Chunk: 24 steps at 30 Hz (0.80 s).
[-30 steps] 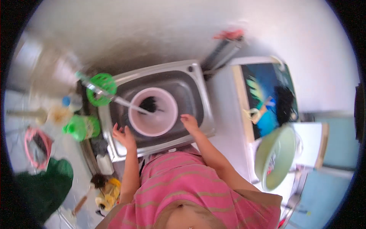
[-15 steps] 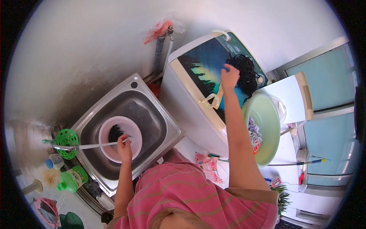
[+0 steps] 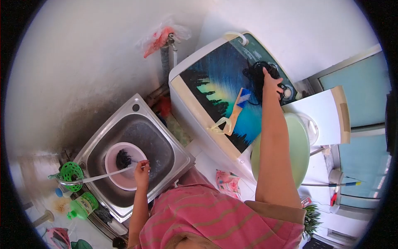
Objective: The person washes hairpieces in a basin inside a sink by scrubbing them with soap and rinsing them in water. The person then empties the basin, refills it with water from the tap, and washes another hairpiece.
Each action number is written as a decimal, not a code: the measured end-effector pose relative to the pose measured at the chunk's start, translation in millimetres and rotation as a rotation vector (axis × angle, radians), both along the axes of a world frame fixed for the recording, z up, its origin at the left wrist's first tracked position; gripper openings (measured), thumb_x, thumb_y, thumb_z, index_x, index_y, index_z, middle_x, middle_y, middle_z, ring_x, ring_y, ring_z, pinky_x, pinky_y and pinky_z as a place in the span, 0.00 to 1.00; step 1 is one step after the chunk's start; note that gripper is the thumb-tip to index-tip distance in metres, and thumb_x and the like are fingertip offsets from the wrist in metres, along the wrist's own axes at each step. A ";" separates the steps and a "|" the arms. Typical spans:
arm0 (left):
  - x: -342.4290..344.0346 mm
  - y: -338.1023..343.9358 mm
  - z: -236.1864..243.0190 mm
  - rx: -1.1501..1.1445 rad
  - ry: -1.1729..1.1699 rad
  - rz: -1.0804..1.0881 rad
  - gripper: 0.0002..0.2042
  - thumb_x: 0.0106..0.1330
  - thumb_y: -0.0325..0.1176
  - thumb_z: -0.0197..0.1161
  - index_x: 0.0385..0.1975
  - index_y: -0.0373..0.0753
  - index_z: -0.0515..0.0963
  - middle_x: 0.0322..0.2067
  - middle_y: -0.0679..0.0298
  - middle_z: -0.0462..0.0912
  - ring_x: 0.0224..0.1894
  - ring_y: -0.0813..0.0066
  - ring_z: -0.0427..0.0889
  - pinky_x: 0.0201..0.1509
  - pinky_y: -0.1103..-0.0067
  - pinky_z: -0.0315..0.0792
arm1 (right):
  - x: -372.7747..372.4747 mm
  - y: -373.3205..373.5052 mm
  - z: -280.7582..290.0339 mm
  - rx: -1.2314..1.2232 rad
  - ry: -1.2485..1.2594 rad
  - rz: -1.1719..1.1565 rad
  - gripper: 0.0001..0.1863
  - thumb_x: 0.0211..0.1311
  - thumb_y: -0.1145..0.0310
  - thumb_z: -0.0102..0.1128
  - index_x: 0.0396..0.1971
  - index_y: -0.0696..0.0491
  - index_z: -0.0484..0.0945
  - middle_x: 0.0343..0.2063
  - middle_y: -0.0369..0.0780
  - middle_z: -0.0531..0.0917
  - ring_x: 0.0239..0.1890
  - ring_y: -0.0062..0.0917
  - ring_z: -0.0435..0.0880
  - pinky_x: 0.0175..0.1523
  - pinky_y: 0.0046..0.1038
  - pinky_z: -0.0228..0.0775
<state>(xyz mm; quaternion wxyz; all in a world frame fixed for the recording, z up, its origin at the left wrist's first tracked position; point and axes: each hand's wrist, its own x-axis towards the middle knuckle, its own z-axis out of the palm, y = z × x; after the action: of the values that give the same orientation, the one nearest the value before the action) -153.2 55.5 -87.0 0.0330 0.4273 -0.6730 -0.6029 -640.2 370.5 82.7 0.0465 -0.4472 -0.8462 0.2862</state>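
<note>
In my left hand point(image 3: 142, 172), closed near the rim of a pale pink basin point(image 3: 111, 176), is the end of a thin white hose point(image 3: 103, 176). Black stringy stuff point(image 3: 123, 158) lies inside that basin, which stands in a steel sink point(image 3: 159, 155). My right hand point(image 3: 272, 85) reaches across the washing machine lid point(image 3: 207, 62), fingers spread over a tangled bundle of black strands point(image 3: 253, 76) and touching it. Beside the bundle, a wooden-handled scrub brush point(image 3: 237, 110) with blue and white bristles rests on the lid.
A pale green basin point(image 3: 296, 153) is partly behind my right forearm. Left of the sink are a green perforated basket point(image 3: 71, 176) and a green bottle point(image 3: 84, 205). A tap wrapped in red plastic point(image 3: 161, 39) stands by the wall. A pink bag point(image 3: 228, 182) sits below the machine.
My right hand has moved right, off the brush and onto the black bundle. My left hand has shifted slightly toward the basin's right rim with the hose.
</note>
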 end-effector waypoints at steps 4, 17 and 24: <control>-20.7 13.5 3.4 0.073 0.013 -0.011 0.08 0.60 0.30 0.52 0.37 0.37 0.74 0.30 0.68 0.77 0.29 0.81 0.74 0.31 0.84 0.67 | -14.1 -7.4 -13.6 0.198 -0.086 0.088 0.49 0.38 0.38 0.62 0.62 0.36 0.50 0.63 0.52 0.40 0.63 0.57 0.35 0.56 0.61 0.45; -55.9 19.6 17.1 0.204 0.098 -0.093 0.07 0.61 0.29 0.52 0.37 0.38 0.73 0.31 0.70 0.76 0.29 0.83 0.72 0.31 0.86 0.64 | -6.8 -12.7 -19.6 0.336 0.303 0.285 0.27 0.39 0.56 0.65 0.45 0.45 0.72 0.44 0.46 0.68 0.46 0.45 0.70 0.44 0.43 0.71; -74.0 -3.8 34.4 0.300 0.176 -0.051 0.07 0.62 0.31 0.53 0.37 0.39 0.73 0.34 0.69 0.76 0.31 0.83 0.72 0.33 0.88 0.65 | 39.8 -80.0 6.9 0.194 0.654 0.450 0.24 0.37 0.61 0.66 0.39 0.50 0.74 0.41 0.43 0.70 0.41 0.42 0.73 0.44 0.39 0.69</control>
<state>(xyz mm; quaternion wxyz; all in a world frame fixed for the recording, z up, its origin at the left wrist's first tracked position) -227.2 51.7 -52.6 0.0120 0.3558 -0.5806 -0.7323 -600.4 290.5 89.6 0.2913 -0.1295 -0.8865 0.3354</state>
